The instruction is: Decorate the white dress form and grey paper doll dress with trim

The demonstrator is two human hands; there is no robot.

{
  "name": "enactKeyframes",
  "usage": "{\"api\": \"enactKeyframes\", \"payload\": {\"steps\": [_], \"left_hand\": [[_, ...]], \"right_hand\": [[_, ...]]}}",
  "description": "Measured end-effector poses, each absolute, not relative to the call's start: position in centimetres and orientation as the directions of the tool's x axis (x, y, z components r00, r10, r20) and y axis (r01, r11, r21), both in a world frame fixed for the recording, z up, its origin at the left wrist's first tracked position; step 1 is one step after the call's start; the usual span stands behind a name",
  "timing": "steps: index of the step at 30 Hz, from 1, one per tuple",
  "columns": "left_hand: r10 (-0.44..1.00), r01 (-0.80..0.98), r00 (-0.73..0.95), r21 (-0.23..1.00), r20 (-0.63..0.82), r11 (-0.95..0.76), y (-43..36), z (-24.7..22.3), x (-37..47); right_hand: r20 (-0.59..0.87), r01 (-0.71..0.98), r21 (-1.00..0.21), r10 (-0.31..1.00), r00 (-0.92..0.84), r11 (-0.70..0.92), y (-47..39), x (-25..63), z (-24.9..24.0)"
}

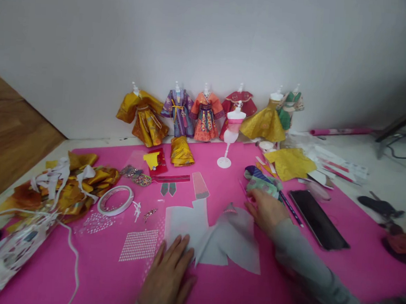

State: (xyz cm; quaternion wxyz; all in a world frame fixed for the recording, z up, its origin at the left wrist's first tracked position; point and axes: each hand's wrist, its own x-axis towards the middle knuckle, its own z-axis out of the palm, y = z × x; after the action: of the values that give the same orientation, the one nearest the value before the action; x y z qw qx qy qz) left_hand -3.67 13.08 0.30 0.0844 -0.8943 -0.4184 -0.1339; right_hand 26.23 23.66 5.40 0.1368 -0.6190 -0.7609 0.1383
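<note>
My left hand (168,274) lies flat with fingers spread, its fingertips on the lower edge of a pale grey-blue cloth piece (186,220). The cloth continues to the right in a wider, rumpled part (233,240) with a small gathered peak bearing pinkish stitches. My right hand (266,209) is beyond the cloth's upper right corner, fingers bent together toward the mat. What its fingertips hold, if anything, is too small to make out. A thin pink stick (242,186) lies close to them. Just behind that hand sit bundled green and navy fabric scraps (262,179).
Several dressed doll forms (205,115) line the wall behind the pink mat (105,261). A white doll stand (224,162) stands before them. Left are gold scraps (92,186), a tape roll (130,202) and a bead sheet (139,245); right, a phone (318,220) and pencil (292,211).
</note>
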Motion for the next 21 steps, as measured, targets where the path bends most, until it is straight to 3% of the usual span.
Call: {"api": "enactKeyframes", "payload": {"steps": [2,8,14,21], "left_hand": [[0.741,0.787,0.585,-0.010,0.329,-0.617,13.0,0.2,-4.0],[0.811,0.827,0.481,0.135,0.332,-0.545,12.8,0.1,-4.7],[0.818,0.822,0.473,0.170,0.327,-0.543,13.4,1.5,-4.4],[0.816,0.812,0.473,0.196,0.332,-0.550,14.1,3.6,-5.7]], "right_hand": [[0.091,0.906,-0.371,0.979,-0.184,0.205,23.0,26.1,5.7],[0.007,0.818,-0.386,0.888,-0.460,0.427,16.6,24.5,3.8],[-0.007,0.823,-0.341,0.875,-0.484,0.453,15.3,24.3,1.0],[0.025,0.809,-0.328,0.861,-0.509,0.488,14.9,24.9,2.5]]}}
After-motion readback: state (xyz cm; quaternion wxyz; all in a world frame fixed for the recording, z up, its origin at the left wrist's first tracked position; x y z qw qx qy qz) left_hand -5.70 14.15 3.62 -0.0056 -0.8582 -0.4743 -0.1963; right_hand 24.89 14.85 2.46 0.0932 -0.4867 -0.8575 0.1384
